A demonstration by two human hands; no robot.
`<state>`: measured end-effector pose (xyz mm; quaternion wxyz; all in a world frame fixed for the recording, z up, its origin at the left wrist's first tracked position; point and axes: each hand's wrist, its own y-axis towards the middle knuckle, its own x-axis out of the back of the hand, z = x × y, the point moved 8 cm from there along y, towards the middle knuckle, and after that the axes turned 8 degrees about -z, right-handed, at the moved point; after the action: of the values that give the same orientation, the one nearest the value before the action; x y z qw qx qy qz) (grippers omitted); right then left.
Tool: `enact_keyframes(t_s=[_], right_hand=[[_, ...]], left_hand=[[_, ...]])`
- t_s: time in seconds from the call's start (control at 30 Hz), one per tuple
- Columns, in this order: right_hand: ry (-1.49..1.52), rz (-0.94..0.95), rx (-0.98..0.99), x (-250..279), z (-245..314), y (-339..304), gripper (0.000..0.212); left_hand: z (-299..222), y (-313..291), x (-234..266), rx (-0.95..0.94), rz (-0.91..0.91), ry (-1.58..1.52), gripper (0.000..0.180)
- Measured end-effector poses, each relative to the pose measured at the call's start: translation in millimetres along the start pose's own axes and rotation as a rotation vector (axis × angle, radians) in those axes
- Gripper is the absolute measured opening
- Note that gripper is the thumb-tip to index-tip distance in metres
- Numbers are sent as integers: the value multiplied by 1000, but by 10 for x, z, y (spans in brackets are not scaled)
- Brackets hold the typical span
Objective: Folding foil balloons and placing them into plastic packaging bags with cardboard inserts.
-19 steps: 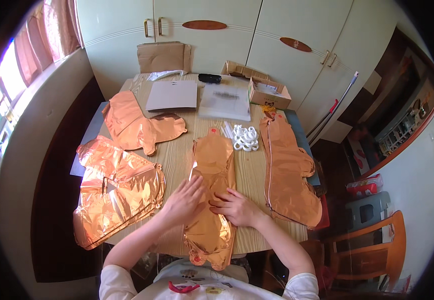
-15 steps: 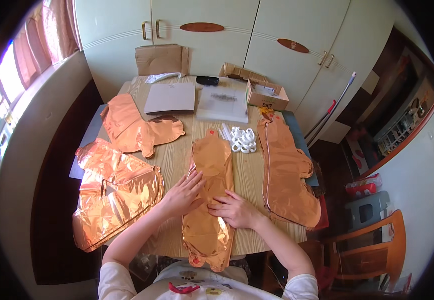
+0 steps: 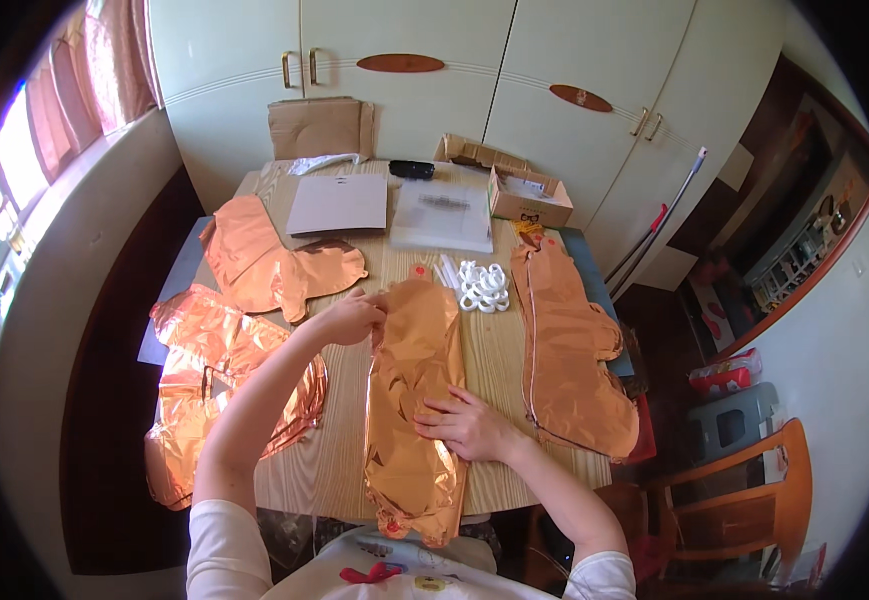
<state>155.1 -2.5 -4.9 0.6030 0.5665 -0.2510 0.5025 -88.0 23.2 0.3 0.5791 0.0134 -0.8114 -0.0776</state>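
A copper-coloured foil balloon (image 3: pixel 416 350), folded flat into a long strip, lies lengthwise in front of me on the wooden table. My left hand (image 3: pixel 356 318) is at its upper left edge, the fingers closed on the foil there. Spread flat over the balloon's lower right part is my right hand (image 3: pixel 467 425), fingers apart and pressing lightly. Two more flat foil balloons are on the left: a far one (image 3: pixel 272 262) and a near, crinkled one (image 3: pixel 194 440) partly behind my left forearm. Another foil balloon (image 3: pixel 569 350) rests on the right.
White rings (image 3: pixel 484 288) and short pale tubes (image 3: pixel 446 272) sit beyond the balloon. Farther back are a white flat sheet (image 3: pixel 337 205), a clear plastic packet (image 3: pixel 442 215), a black tray-like object (image 3: pixel 412 170) and a cardboard box (image 3: pixel 529 198). A wooden chair (image 3: pixel 744 500) stands at right.
My left hand has moved up and away from the balloon's middle to its upper left edge, its fingers closing there. My right hand stays flat in about the same place.
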Motion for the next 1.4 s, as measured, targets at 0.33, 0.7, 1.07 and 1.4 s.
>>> enact_keyframes(t_s=[0.33, 0.7, 1.07, 1.4], right_hand=[[15, 17, 3, 0, -4, -15, 37], [92, -5, -7, -21, -19, -63, 38], [115, -33, 15, -11, -18, -78, 25], [120, -16, 9, -20, -18, -75, 23]], left_hand=[[-115, -116, 200, 171, -442, 267, 31], [-643, -809, -238, 127, -107, 86, 90], [-643, -666, -361, 27, -11, 166, 97], [-294, -467, -295, 73, 11, 238, 116]])
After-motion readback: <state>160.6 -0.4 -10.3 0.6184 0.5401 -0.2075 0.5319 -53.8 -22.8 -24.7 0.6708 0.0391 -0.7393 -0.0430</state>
